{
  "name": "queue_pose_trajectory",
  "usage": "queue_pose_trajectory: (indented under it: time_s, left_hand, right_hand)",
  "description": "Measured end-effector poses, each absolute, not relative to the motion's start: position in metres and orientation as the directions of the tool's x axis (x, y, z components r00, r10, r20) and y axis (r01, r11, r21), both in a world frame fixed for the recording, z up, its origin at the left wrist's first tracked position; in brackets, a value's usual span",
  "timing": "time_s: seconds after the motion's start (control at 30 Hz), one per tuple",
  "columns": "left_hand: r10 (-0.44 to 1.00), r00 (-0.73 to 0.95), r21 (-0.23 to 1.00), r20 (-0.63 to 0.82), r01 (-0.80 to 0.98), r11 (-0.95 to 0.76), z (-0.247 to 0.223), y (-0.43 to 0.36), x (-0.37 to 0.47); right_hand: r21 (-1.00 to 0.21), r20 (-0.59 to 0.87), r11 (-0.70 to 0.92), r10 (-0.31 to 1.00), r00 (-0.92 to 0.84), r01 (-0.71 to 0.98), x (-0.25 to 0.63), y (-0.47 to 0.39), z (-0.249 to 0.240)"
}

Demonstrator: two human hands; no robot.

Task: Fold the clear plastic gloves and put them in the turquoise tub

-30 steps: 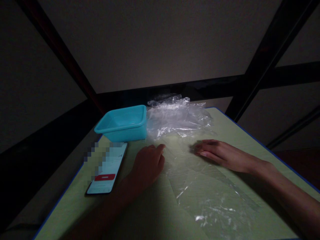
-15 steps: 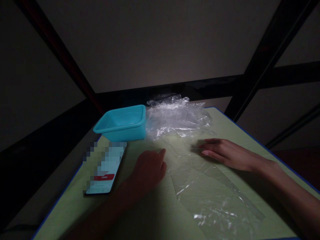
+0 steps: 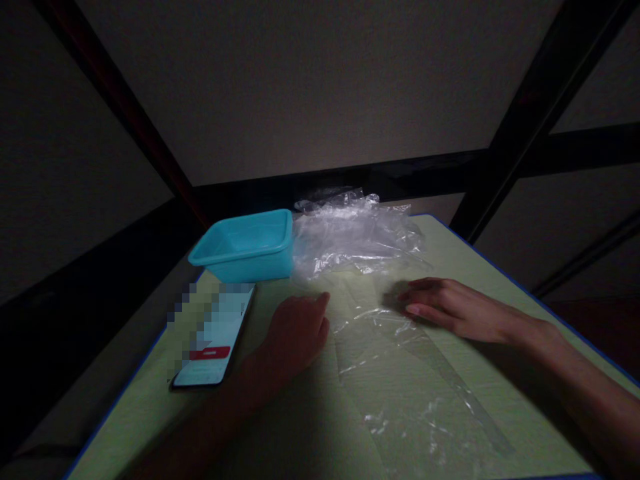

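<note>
A clear plastic bag [image 3: 410, 393] lies flat on the table between my hands, its near end reaching toward the front edge. My left hand [image 3: 297, 333] is at the bag's upper left side. Its index finger and thumb are apart with nothing seen between them, and its other fingers are hidden. My right hand [image 3: 443, 307] hovers by the bag's upper right corner, palm down. The fingers there are loosely stretched, thumb apart, holding nothing visible. Just beyond both hands sits a crumpled heap of clear plastic bags [image 3: 357, 233].
A turquoise plastic basin [image 3: 250, 263] stands at the table's back left, against the heap. In front of it lies a phone [image 3: 213, 353] with a lit, partly blurred screen. The pale green table [image 3: 505, 293] has a blue edge, with a wall [image 3: 325, 87] behind.
The flat bag has shifted slightly left, and its far end has new creases. My left hand has moved very little, and my right hand stays nearly in place.
</note>
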State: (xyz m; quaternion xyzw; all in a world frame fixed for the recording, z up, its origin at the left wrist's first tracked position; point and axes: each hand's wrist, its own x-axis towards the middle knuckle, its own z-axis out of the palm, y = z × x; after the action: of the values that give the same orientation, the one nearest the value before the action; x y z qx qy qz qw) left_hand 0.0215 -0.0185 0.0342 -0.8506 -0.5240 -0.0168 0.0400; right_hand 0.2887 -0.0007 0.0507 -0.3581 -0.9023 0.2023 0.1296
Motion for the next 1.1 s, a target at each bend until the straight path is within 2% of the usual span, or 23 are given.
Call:
queue_pose_trajectory:
  time_s: [0.1, 0.2, 0.3, 0.4, 0.5, 0.77, 1.1]
  left_hand:
    - [0.888, 0.449, -0.024, 0.102, 0.893, -0.449, 0.034, -0.017, 0.022]
    - [0.825, 0.525, 0.075, 0.208, 0.833, -0.549, 0.035, -0.018, 0.025]
    - [0.669, 0.688, 0.212, 0.281, 0.636, -0.742, 0.035, -0.023, 0.030]
    - [0.510, 0.824, 0.284, 0.246, 0.442, -0.851, 0.034, -0.028, 0.034]
    - [0.460, 0.867, 0.299, 0.191, 0.395, -0.869, 0.032, -0.030, 0.037]
    - [0.468, 0.878, 0.298, 0.101, 0.422, -0.856, 0.035, -0.030, 0.034]
    - [0.387, 0.921, 0.292, 0.045, 0.358, -0.887, 0.046, -0.027, 0.029]
  right_hand:
    - [-0.421, 0.100, 0.694, 0.675, -0.731, 0.584, 0.287, -0.001, 0.050]
    - [-0.398, 0.138, 0.715, 0.666, -0.733, 0.575, 0.286, -0.001, 0.050]
    - [-0.394, 0.174, 0.732, 0.653, -0.737, 0.556, 0.284, 0.000, 0.051]
    - [-0.395, 0.198, 0.746, 0.639, -0.743, 0.536, 0.284, 0.000, 0.050]
    - [-0.390, 0.202, 0.750, 0.636, -0.745, 0.535, 0.284, 0.001, 0.047]
    - [-0.378, 0.194, 0.752, 0.634, -0.748, 0.539, 0.284, 0.002, 0.043]
    - [-0.385, 0.235, 0.771, 0.614, -0.754, 0.508, 0.282, 0.001, 0.044]
